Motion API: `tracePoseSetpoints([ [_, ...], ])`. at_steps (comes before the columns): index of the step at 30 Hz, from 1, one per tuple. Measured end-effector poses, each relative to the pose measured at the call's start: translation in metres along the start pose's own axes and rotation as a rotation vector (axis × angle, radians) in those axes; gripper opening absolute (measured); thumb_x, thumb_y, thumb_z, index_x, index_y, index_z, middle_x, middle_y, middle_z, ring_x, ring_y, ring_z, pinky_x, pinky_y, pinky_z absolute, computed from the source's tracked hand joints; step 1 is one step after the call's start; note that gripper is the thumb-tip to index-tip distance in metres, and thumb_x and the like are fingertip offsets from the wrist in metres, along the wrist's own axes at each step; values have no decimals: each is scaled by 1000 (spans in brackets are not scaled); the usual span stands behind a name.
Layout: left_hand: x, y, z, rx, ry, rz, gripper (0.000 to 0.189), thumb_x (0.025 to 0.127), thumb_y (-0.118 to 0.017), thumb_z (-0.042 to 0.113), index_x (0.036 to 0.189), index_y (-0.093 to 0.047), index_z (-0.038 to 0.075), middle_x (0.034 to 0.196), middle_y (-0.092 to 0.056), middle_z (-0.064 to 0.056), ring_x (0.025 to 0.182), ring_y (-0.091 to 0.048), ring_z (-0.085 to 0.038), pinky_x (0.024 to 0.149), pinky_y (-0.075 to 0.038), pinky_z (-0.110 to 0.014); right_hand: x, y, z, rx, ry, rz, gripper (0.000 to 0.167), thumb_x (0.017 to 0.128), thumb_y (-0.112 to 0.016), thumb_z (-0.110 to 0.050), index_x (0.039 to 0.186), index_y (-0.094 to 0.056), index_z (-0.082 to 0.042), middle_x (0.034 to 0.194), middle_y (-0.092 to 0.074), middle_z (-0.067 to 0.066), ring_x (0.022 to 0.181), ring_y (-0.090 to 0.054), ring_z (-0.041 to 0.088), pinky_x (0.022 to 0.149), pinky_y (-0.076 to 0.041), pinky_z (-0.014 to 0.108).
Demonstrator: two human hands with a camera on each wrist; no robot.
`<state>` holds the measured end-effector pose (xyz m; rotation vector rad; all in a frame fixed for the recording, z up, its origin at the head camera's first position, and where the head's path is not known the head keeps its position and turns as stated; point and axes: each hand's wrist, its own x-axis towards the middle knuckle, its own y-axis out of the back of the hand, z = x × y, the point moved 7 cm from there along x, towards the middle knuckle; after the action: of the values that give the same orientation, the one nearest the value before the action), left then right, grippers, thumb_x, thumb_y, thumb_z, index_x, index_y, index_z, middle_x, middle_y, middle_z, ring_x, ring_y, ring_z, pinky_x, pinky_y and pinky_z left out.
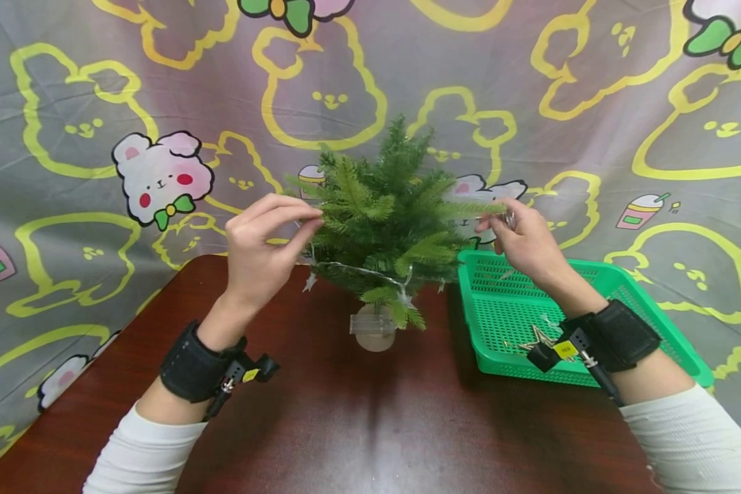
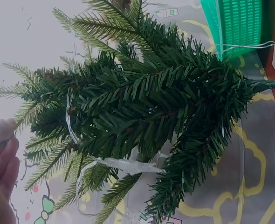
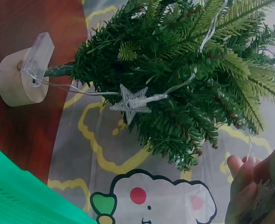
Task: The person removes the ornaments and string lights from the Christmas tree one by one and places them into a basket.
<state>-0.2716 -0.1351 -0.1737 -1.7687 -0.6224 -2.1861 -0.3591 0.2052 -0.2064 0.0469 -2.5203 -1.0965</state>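
Note:
A small artificial Christmas tree [image 1: 383, 206] stands upright on a round wooden base [image 3: 11, 81], with a clear plastic box [image 3: 40, 53] against it. A string of lights [image 1: 370, 271] with clear star pieces [image 3: 130, 103] runs round the lower branches. At the tree's left side, my left hand [image 1: 262, 247] pinches what looks like a branch tip between thumb and fingers; the exact contact is hard to see. Across from it, my right hand [image 1: 525, 237] holds a bunched part of the light string in curled fingers. Its thin wire leads from those fingers to the branches.
A green plastic basket [image 1: 478, 357] sits on the right of the dark red table [image 1: 321, 425], under my right forearm. Inside lie a gold star ornament [image 1: 537, 337] and small pieces. Behind the table hangs a grey patterned cloth [image 1: 210, 103].

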Motion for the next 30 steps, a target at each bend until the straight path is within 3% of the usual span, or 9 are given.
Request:
tracePoseSetpoints([
  [7, -2, 4, -12, 1, 71, 15, 9, 84, -78, 8, 92, -79, 3, 89, -75, -11, 83, -69, -18, 79, -52, -18, 0, -5, 5, 94, -45, -65, 37, 104, -31, -13, 130, -57, -6, 109, -67, 13, 45, -22, 13, 44, -27, 31],
  [9, -3, 4, -15, 0, 91, 15, 10, 85, -78, 9, 92, -79, 3, 90, -75, -11, 84, -68, -15, 79, -52, -19, 0, -5, 6, 133, -62, -76, 40, 104, -30, -16, 129, -59, -5, 89, -66, 10, 45, -18, 13, 44, -25, 32],
  [11, -4, 5, -18, -5, 110, 18, 10, 85, -78, 8, 93, -79, 3, 90, -75, -12, 85, -68, -12, 80, -53, -19, -1, -6, 6, 145, -76, -84, 41, 105, -32, -22, 132, -59, -6, 64, -54, 1, 43, -18, 14, 43, -24, 32],
  [14, -6, 6, -22, -12, 135, 26, 11, 84, -78, 7, 94, -79, 3, 91, -75, -11, 86, -67, -5, 81, -53, -20, -1, -7, 6, 94, -74, -81, 39, 105, -41, -31, 130, -62, -8, 49, -26, -7, 41, -23, 12, 41, -28, 31],
  [18, -6, 7, -25, -7, 156, 34, 11, 84, -78, 6, 94, -79, 2, 92, -75, -11, 87, -65, 0, 81, -53, -20, 0, -9, 5, 27, -44, -68, 38, 103, -50, -36, 123, -60, -5, 50, -27, -8, 41, -28, 11, 43, -32, 30],
  [21, -5, 8, -28, -6, 167, 42, 12, 83, -78, 6, 94, -78, 2, 92, -75, -11, 87, -65, 0, 82, -53, -20, 0, -10, 4, 30, -28, -62, 31, 102, -52, -37, 106, -56, -6, 53, -27, -6, 43, -29, 12, 46, -32, 30],
  [25, -5, 9, -31, -6, 178, 50, 11, 84, -78, 5, 94, -78, 1, 93, -74, -12, 87, -65, 0, 82, -54, -20, 0, -7, 1, 45, 15, -23, 42, 102, -49, -45, 85, -47, -6, 56, -28, -4, 46, -30, 16, 49, -32, 32],
  [28, -6, 9, -34, -8, 192, 54, 11, 85, -77, 5, 95, -78, 1, 93, -74, -12, 87, -66, 0, 82, -54, -20, 0, -5, -1, 52, 31, 7, 48, 104, -42, -49, 88, -55, -6, 58, -35, 0, 48, -33, 18, 50, -33, 33],
  [30, -7, 10, -36, 2, 195, 49, 12, 86, -76, 6, 96, -77, 0, 94, -74, -13, 87, -66, -2, 84, -55, -20, 0, -4, -1, 61, 26, 14, 49, 105, -39, -48, 98, -61, -5, 68, -47, 1, 55, -42, 16, 54, -37, 32],
])
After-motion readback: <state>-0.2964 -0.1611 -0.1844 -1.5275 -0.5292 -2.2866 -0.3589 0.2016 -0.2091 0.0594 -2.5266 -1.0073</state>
